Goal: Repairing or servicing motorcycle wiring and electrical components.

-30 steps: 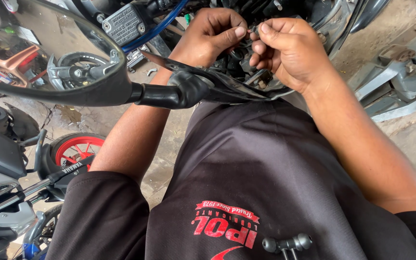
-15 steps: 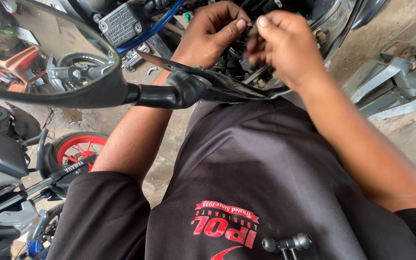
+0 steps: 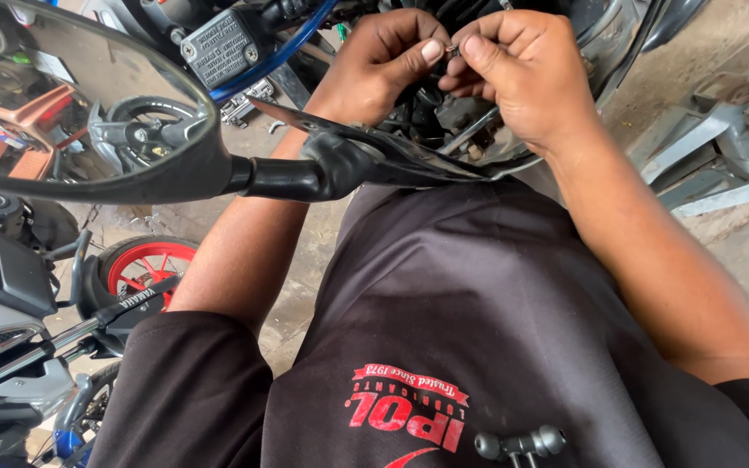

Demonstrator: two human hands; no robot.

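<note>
My left hand and my right hand meet at the top of the head view, fingertips pinched together on a small metal part between them. They work just above dark engine or headlight parts inside a motorcycle's front end. Most of the small part is hidden by my fingers. A black mirror stem crosses below my left forearm. My dark shirt fills the lower frame.
A large rear-view mirror sits at upper left. A brake fluid reservoir and blue hose lie beside it. Another motorcycle with a red wheel stands lower left. Grey metal pieces lie on the concrete at right.
Both hands have shifted slightly left and up in view, staying pinched together on the small part. The mirror fills more of the upper left.
</note>
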